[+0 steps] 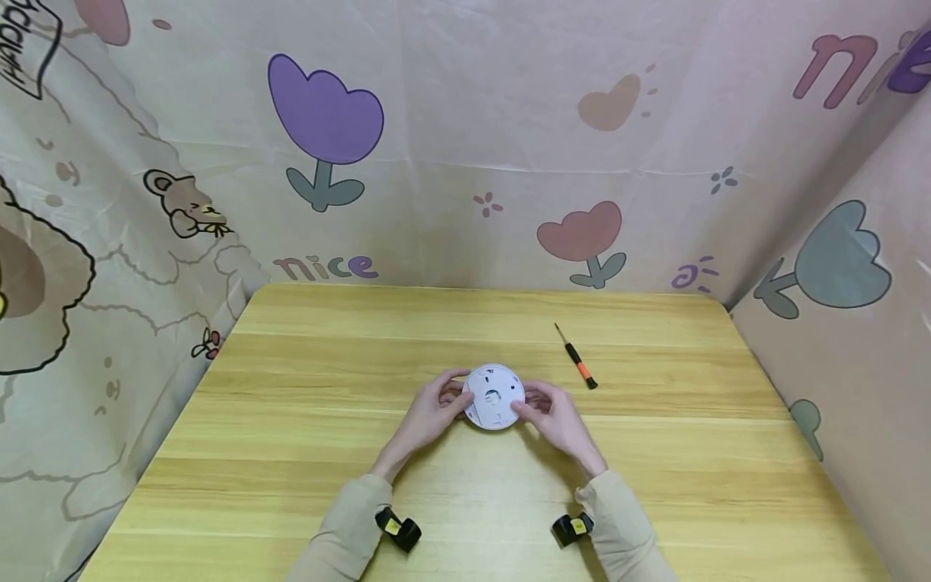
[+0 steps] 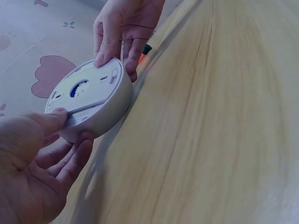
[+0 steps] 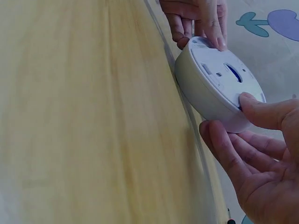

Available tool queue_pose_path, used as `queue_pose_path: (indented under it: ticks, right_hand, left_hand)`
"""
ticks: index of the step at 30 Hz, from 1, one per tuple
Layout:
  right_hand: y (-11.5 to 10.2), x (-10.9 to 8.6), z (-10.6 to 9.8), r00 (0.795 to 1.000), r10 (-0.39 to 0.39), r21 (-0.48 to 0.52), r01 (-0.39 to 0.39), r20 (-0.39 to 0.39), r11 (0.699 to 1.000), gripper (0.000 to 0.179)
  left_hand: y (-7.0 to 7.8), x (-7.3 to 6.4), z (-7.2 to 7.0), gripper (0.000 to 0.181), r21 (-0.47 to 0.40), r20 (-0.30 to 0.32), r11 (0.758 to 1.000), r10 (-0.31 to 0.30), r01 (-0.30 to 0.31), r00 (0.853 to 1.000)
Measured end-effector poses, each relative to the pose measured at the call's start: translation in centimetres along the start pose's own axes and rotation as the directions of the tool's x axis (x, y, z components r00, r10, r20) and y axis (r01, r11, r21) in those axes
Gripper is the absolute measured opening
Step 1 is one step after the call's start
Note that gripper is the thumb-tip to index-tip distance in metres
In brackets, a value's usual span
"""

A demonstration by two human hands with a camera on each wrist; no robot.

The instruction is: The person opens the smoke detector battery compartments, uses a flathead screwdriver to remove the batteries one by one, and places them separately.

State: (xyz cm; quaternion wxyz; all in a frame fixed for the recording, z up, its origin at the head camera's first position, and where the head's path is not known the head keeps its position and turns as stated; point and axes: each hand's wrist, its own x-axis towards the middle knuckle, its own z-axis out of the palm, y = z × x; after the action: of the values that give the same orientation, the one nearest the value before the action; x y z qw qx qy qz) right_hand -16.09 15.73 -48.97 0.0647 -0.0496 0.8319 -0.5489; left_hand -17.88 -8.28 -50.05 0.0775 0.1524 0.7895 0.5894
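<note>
A round white smoke detector point(image 1: 496, 416) is held between both hands, its flat back plate facing up. The plate has slots and a curved opening in the middle, with something blue inside it in the left wrist view. My left hand point(image 1: 427, 414) grips the left edge, thumb on the plate point(image 2: 96, 88) and fingers under the side wall. On the opposite edge my right hand point(image 1: 558, 416) holds it the same way, its thumb point(image 3: 257, 109) pressing near the rim. The smooth side wall point(image 3: 201, 91) shows in both wrist views; the underside is hidden.
A small screwdriver point(image 1: 582, 369) with a black and orange handle lies on the wooden table point(image 1: 327, 356), beyond the right hand, its tip pointing away. Printed cloth point(image 1: 436, 162) hangs behind the table and along both sides. Black wrist cameras point(image 1: 398, 530) sit on both sleeves.
</note>
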Motion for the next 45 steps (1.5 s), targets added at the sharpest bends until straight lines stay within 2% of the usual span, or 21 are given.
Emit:
queue_pose_path:
  ticks: [3, 8, 11, 19, 27, 31, 35, 40, 45]
  right_hand:
    - [0.0, -0.1, 0.0, 1.0, -0.006, 0.003, 0.006, -0.007, 1.0, 0.045]
    - [0.2, 0.0, -0.1, 0.998, -0.045, -0.011, 0.045, 0.044, 0.999, 0.064]
    - [0.3, 0.0, -0.2, 0.997, -0.045, -0.02, 0.046, 0.069, 0.999, 0.069]
    - [0.2, 0.0, -0.1, 0.996, -0.037, -0.039, 0.04, 0.083, 0.998, 0.068]
    - [0.1, 0.0, 0.0, 0.997, 0.013, -0.042, -0.01, 0.072, 0.999, 0.069]
    - [0.0, 0.0, -0.1, 0.998, 0.013, -0.007, -0.013, 0.054, 1.0, 0.068]
    - [0.0, -0.1, -0.2, 0.998, -0.021, 0.03, 0.019, 0.056, 0.999, 0.063]
    - [0.1, -0.2, -0.2, 0.998, -0.036, 0.071, 0.032, 0.051, 0.997, 0.055]
    - [0.0, -0.1, -0.2, 1.0, -0.008, 0.127, 0.005, 0.024, 0.992, 0.044]
  left_hand:
    - [0.1, 0.0, 0.1, 0.05, 0.014, -0.009, 1.0, 0.017, -0.017, 1.0]
    - [0.2, 0.1, 0.4, 0.051, 0.017, -0.022, 0.999, 0.028, -0.028, 0.999]
    - [0.3, 0.1, 0.5, 0.05, 0.023, -0.021, 0.999, 0.037, -0.036, 0.999]
    - [0.6, 0.0, 0.5, 0.052, 0.061, -0.024, 0.998, 0.027, -0.026, 0.999]
    - [1.0, 0.0, 0.7, 0.054, 0.094, -0.02, 0.995, 0.027, -0.025, 0.999]
    - [1.0, 0.1, 0.9, 0.054, 0.1, -0.015, 0.994, 0.044, -0.043, 0.999]
    - [1.0, 0.0, 1.0, 0.054, 0.113, -0.006, 0.99, 0.087, -0.086, 0.996]
    - [0.7, -0.2, 0.9, 0.061, 0.156, -0.005, 0.981, 0.12, -0.118, 0.993]
    - [0.6, -0.3, 0.8, 0.069, 0.19, 0.003, 0.977, 0.103, -0.101, 0.995]
